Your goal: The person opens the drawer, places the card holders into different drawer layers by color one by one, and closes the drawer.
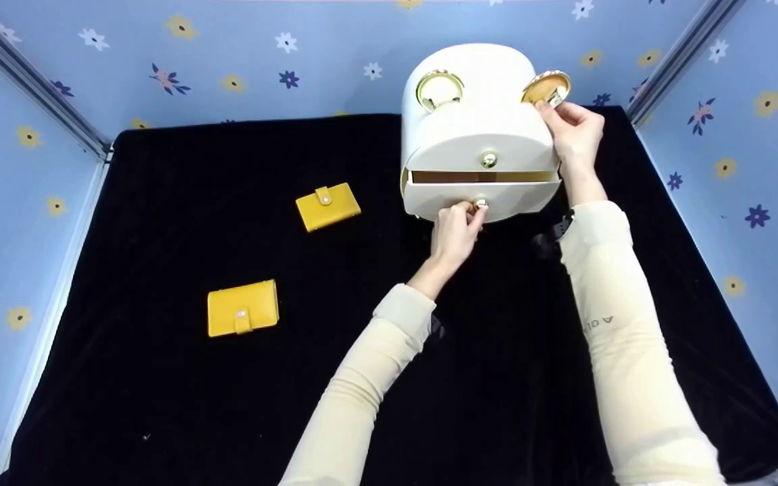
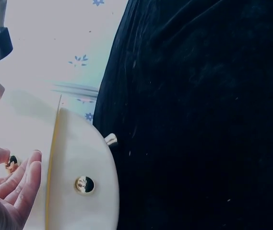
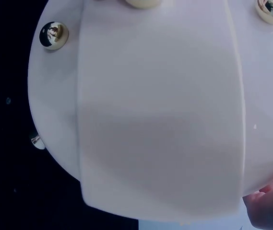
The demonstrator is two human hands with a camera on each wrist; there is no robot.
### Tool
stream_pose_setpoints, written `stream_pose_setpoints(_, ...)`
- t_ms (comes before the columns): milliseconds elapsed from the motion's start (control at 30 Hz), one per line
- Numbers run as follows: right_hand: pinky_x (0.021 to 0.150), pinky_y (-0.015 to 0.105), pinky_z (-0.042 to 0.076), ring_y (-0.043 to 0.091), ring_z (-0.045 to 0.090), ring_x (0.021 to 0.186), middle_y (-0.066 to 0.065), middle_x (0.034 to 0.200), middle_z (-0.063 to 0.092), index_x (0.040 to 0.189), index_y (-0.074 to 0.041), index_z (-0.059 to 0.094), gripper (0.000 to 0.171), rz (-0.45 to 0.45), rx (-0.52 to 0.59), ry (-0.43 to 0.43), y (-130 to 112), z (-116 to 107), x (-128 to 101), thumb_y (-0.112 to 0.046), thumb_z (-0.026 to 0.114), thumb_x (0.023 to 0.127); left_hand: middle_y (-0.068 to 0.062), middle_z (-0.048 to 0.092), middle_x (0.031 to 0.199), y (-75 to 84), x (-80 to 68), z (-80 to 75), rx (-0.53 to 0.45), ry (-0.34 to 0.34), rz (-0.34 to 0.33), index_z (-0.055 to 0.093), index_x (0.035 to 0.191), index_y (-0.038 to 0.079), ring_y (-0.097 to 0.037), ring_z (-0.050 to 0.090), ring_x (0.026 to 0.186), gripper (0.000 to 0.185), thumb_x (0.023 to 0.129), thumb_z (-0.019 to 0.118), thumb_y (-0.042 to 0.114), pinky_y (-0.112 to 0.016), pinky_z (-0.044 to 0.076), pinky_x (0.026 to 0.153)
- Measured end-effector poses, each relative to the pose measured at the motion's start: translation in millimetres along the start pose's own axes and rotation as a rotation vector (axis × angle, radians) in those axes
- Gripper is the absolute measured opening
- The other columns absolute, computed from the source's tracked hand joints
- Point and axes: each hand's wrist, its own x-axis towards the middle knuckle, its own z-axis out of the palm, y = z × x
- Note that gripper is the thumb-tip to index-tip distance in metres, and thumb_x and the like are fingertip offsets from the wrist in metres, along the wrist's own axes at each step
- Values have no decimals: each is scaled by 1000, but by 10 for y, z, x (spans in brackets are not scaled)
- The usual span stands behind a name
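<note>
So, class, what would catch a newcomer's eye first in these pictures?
The rounded white jewellery box with gold knobs at the back of the black velvet cloth, its lower drawer slightly open. Both hands touch it. Two yellow leather wallets lie to its left.

The head camera looks down from above on the white box (image 1: 480, 128); both wrist cameras see it very close.
</note>
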Motion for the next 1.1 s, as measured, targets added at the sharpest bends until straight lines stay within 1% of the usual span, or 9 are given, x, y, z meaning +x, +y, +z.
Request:
stream_pose_setpoints(67, 62, 20, 44, 9, 56, 61, -3, 64, 63, 75, -7, 72, 13, -1, -3, 6, -2, 1, 2, -13, 78, 66, 4, 62, 59, -1, 45, -1, 17, 6, -8, 64, 73, 9, -8, 56, 53, 26, 87, 55, 28, -22, 44, 54)
stream_pose_setpoints(233, 59, 19, 43, 8, 55, 58, -3, 61, 62, 74, -6, 72, 10, -25, 20, 2, 4, 0, 3, -10, 77, 66, 3, 60, 60, 0, 128, -6, 55, 17, -17, 64, 71, 9, -11, 56, 55, 27, 87, 56, 29, -24, 43, 54)
stream_pose_setpoints(367, 58, 19, 43, 9, 55, 57, -2, 60, 63, 75, -4, 71, 11, -39, 28, -7, 4, 1, 0, -9, 76, 67, 4, 61, 59, 4, 172, -11, 54, 10, -31, 64, 72, 10, -11, 57, 56, 27, 87, 55, 30, -24, 44, 56)
stream_pose_setpoints(500, 58, 20, 43, 9, 54, 57, -2, 61, 62, 75, -3, 71, 12, -38, 14, -5, -1, 0, -4, -11, 76, 67, 4, 61, 59, 1, 203, -18, 46, 6, -38, 64, 72, 10, -9, 57, 54, 27, 88, 54, 29, -22, 44, 55)
stream_pose_setpoints(667, 59, 20, 43, 10, 54, 58, -2, 63, 63, 73, -7, 71, 9, -34, 4, -4, -5, -10, -3, -12, 77, 67, 4, 61, 59, -6, 219, -20, 47, 2, -37, 62, 70, 10, -9, 57, 55, 28, 88, 54, 30, -23, 43, 54)
stream_pose_setpoints(833, 60, 20, 43, 10, 55, 59, -2, 63, 63, 74, -7, 72, 11, -24, -1, -2, -8, -14, 1, -13, 77, 67, 5, 62, 61, -44, 219, -11, 36, -9, -43, 63, 72, 11, -9, 58, 57, 30, 88, 53, 34, -24, 44, 57)
stream_pose_setpoints(1000, 60, 20, 44, 9, 55, 59, -3, 63, 63, 74, -7, 72, 12, -17, -9, 6, -7, -5, -2, -14, 78, 66, 5, 65, 69, -114, 201, 9, 50, -15, -48, 67, 76, 11, -10, 59, 64, 31, 83, 58, 40, -23, 45, 60)
stream_pose_setpoints(1100, 60, 20, 44, 10, 56, 59, -2, 63, 63, 75, -6, 72, 12, -13, -2, 2, -7, 3, -8, -13, 78, 66, 4, 63, 68, -157, 185, 28, 62, -26, -64, 67, 74, 10, -11, 57, 61, 33, 81, 60, 42, -24, 45, 57)
